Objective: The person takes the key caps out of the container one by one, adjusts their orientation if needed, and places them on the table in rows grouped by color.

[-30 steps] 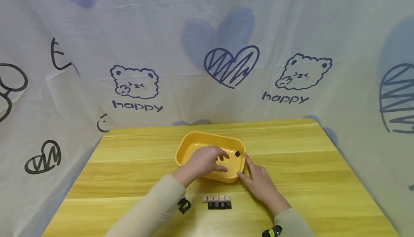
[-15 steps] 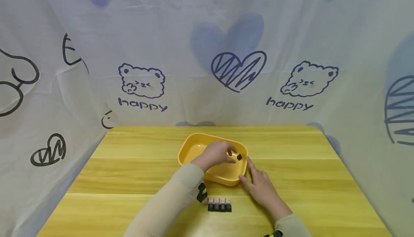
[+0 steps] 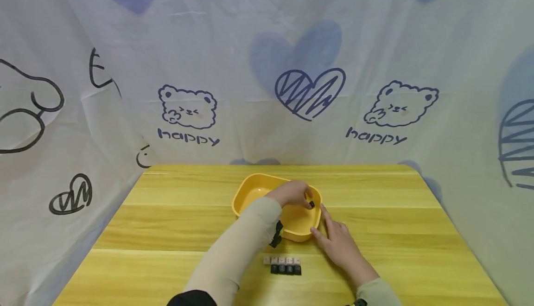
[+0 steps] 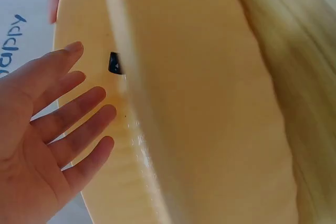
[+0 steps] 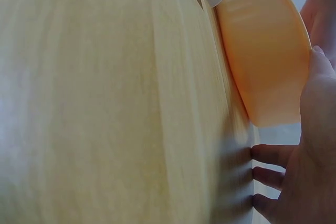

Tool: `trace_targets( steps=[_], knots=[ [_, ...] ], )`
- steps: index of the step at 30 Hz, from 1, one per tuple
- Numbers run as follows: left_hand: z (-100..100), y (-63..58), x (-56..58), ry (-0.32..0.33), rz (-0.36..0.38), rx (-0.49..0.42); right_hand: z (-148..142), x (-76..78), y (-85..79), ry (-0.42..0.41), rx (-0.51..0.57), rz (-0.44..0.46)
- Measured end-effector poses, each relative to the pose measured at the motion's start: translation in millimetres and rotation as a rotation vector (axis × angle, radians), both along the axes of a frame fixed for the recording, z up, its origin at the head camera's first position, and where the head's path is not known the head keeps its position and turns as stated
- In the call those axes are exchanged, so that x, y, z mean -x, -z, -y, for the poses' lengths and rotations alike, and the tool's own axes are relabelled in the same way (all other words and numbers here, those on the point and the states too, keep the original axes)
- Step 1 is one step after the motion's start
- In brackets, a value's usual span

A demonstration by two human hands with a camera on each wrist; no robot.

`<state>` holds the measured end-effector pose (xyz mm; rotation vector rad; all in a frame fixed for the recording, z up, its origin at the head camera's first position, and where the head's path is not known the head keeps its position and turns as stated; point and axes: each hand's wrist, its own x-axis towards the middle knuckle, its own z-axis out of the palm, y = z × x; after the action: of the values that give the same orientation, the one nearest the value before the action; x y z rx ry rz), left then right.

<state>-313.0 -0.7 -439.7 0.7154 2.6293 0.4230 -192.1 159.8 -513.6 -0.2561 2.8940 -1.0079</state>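
Observation:
A single black keycap (image 3: 312, 204) lies inside the yellow plastic bin (image 3: 296, 225), near its right end. My left hand (image 3: 295, 192) reaches over the bin, thumb and fingers parted close around that keycap. In the left wrist view the left hand (image 4: 47, 124) has its fingers spread, a small gap from the black keycap (image 4: 115, 63). My right hand (image 3: 340, 243) steadies the right end of the bin. Its thumb touches the bin's rim in the right wrist view, while other fingertips of the right hand (image 5: 320, 135) rest on the table.
In front of the bin, two short rows of keycaps stand on the wooden table (image 3: 167, 232): pale pink keycaps (image 3: 289, 260) behind, black keycaps (image 3: 285, 269) ahead. A printed cloth (image 3: 250, 125) hangs behind the table and along its sides.
My left hand has moved right inside the bin, from its middle to the black keycap. The right hand stays at the bin's end. The head view has shifted slightly.

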Motion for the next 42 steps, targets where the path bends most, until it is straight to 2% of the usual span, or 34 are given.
trace_targets(
  steps=[4,9,13,17,20,29,34,37,42],
  knots=[
    [-6,2.1,4.6,0.025,0.035,0.016,-3,-1.4,2.2,0.005,-0.004,0.015],
    [-11,10.4,9.1,0.070,0.090,-0.032,-5,-2.8,3.5,0.011,-0.004,0.011],
    [-12,13.8,10.8,0.116,0.089,-0.034,-5,-1.8,3.4,0.009,-0.001,-0.008],
    [-13,12.1,8.4,0.128,0.093,-0.012,-5,-1.0,3.1,0.001,-0.002,-0.026],
    [-14,10.2,5.9,0.142,0.071,0.020,-5,-0.6,3.1,-0.002,0.000,-0.031],
    [-19,12.5,2.3,0.276,-0.035,0.135,-3,0.7,3.4,-0.005,0.011,-0.023],
    [-19,16.9,-1.4,0.264,-0.020,0.195,-2,0.9,4.3,-0.007,0.008,-0.031],
    [-17,20.4,-3.7,0.244,-0.002,0.192,-2,1.1,4.3,-0.008,0.010,-0.035],
    [-13,23.4,-7.8,0.258,-0.020,0.210,-1,2.2,4.3,-0.011,0.013,-0.033]
  ],
)
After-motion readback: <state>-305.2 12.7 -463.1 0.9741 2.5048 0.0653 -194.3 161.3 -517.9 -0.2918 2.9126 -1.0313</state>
